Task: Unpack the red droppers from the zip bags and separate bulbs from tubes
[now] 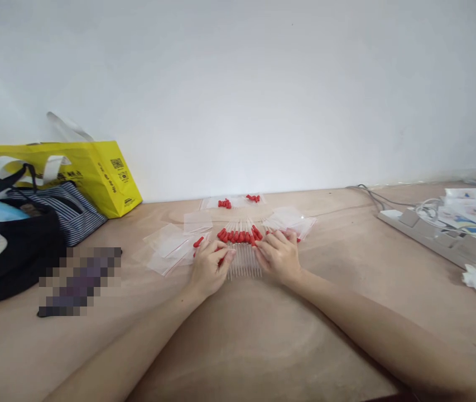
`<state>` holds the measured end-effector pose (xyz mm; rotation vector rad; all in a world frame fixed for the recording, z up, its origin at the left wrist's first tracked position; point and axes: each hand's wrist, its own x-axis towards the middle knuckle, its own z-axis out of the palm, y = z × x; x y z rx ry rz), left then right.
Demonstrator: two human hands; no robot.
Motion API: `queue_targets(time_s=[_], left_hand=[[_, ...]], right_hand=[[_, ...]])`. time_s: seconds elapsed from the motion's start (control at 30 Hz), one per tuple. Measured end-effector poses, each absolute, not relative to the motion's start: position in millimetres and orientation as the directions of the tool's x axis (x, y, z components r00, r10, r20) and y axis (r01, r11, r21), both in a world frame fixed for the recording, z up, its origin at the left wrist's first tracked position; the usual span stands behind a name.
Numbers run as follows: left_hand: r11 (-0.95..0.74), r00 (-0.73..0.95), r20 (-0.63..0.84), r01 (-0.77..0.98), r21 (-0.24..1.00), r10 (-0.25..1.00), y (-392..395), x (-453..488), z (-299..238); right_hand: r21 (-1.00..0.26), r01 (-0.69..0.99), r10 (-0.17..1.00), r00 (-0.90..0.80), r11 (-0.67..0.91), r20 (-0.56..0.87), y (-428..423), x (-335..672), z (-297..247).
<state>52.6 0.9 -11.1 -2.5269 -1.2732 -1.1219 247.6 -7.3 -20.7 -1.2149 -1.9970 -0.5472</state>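
Observation:
A row of several clear droppers with red rubber bulbs (241, 237) lies side by side on the wooden table (238, 335), their thin stems pointing toward me. My left hand (209, 267) presses against the left end of the row with its fingers curled together. My right hand (278, 255) does the same at the right end, fingers bent over the droppers. Small clear plastic bags (171, 248) lie scattered left of the row, and more bags (294, 220) lie to its right. Two little groups of red bulbs (225, 204) rest farther back near the wall.
A yellow shopping bag (95, 173), a striped bag (64, 209) and a black bag (15, 257) stand at the left. A blurred-out dark object (79, 281) lies beside them. At the right a white power strip (430, 237) sits with cables and packets (472, 215).

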Motion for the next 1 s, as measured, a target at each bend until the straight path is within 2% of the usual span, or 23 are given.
queue_targets(time_s=[0.17,0.23,0.33,0.43,0.57,0.73,1.0], left_hand=[[-0.616,0.391,0.515,0.682,0.394,0.763,-4,67,-17],[-0.573,0.340,0.521,0.719,0.392,0.783,-3,66,-18],[-0.575,0.357,0.596,0.787,0.222,0.719,-3,59,-16],[-0.609,0.460,0.632,0.793,0.023,0.623,-3,53,-12],[-0.647,0.564,0.635,0.751,-0.130,0.527,-3,52,-11],[-0.652,0.602,0.643,0.731,-0.204,0.474,-6,56,-13],[-0.707,0.614,0.661,0.686,-0.175,0.431,-4,61,-19]], right_hand=[[0.046,0.785,0.497,-0.434,0.618,0.751,-21,226,-26],[0.078,0.754,0.470,-0.483,0.652,0.739,-20,225,-27],[0.075,0.733,0.459,-0.498,0.676,0.736,-21,237,-29],[0.013,0.775,0.495,-0.416,0.631,0.763,-23,256,-30],[0.004,0.795,0.523,-0.403,0.607,0.751,-20,269,-30],[0.063,0.733,0.516,-0.535,0.678,0.669,-13,259,-30],[0.056,0.725,0.493,-0.520,0.687,0.697,-8,256,-37]])
